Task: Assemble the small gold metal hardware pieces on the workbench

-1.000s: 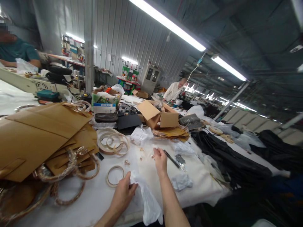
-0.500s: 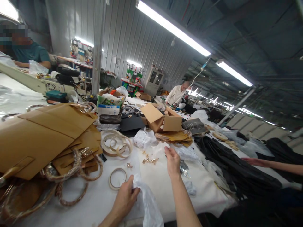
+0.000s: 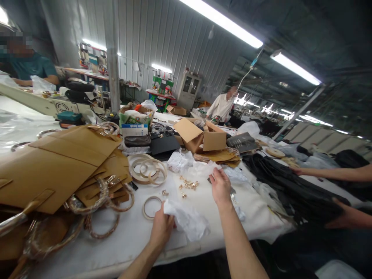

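Head view looks down at a long white work table (image 3: 122,240), with two bare hands at its near edge. The left hand (image 3: 161,228) is closed around a bunched white plastic bag (image 3: 186,220), and its fingers hold the soft bag tight, just beside a small pale ring (image 3: 151,207) on the table. The right hand (image 3: 221,186) is up over the table with its fingers (image 3: 216,179) bent and a little apart, close to a thin see-through plastic sheet (image 3: 202,168), but I cannot tell if they hold any of it. Small gold metal bits (image 3: 188,184) lie on the table between the two hands, a bit farther out. To the left of these bits on the table sit a heap of pale rings (image 3: 147,169) and a stack of tan leather panels (image 3: 64,162) with round handles wrapped in clear plastic (image 3: 93,197). Past the bits on the table stand an open cardboard box (image 3: 200,136) and a dark brown purse (image 3: 137,141). On the right of the table lies a pile of black cloth (image 3: 290,186), and another person's two hands (image 3: 340,219) reach in over it from the side
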{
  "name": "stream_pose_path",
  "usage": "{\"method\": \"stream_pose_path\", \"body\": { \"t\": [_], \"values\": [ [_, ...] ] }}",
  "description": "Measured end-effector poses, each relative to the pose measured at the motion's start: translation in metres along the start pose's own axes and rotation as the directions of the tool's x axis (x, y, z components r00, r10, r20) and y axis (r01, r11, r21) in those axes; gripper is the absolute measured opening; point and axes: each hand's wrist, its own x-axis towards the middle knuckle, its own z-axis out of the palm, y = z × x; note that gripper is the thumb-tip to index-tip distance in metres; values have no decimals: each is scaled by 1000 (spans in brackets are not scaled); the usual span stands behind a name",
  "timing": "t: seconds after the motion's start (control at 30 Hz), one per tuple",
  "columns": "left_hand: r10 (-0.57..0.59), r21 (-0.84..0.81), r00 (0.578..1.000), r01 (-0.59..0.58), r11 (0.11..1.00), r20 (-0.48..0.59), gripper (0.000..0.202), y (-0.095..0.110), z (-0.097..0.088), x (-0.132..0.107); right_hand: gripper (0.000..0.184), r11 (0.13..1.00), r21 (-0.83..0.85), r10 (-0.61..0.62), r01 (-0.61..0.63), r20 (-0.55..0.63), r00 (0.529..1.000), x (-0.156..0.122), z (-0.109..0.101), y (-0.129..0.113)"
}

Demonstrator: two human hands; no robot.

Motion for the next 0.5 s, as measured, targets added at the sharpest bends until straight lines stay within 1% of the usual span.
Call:
{"method": "stream_pose_path", "body": {
  "t": [0.07, 0.13, 0.2, 0.27, 0.3, 0.37, 0.43, 0.47, 0.5],
  "values": [
    [-63, 66, 997, 65, 996, -44, 8, 5, 2, 4, 35, 999, 32, 42, -43, 6, 999, -16, -12, -5],
    [-111, 139, 992, 119, 983, -65, 12, 10, 6, 9, 33, 998, 0, 63, -63, 11, 998, -39, -25, -9],
    [-143, 206, 987, 155, 966, -72, 14, 13, 9, 13, 30, 990, -118, 80, -76, 37, 996, -66, -36, -12],
    [-159, 242, 985, 171, 955, -65, 17, 16, 10, 17, 31, 959, -266, 134, -99, 118, 984, -94, -43, -13],
    [-163, 250, 985, 173, 953, -63, 19, 17, 11, 18, 35, 938, -332, 164, -98, 176, 971, -108, -45, -11],
    [-153, 264, 987, 162, 951, -53, 20, 18, 10, 18, 52, 894, -448, 177, -27, 298, 938, -130, -45, -2],
    [-107, 237, 994, 112, 965, -35, 20, 19, 8, 17, 69, 822, -554, 102, 132, 372, 923, -145, -43, 15],
    [-69, 205, 997, 71, 976, -20, 21, 19, 6, 15, 69, 783, -595, 74, 183, 380, 922, -150, -43, 25],
    [-27, 164, 1000, 27, 986, -5, 24, 19, 3, 13, 58, 755, -628, 76, 189, 371, 926, -152, -43, 36]
  ]
}}
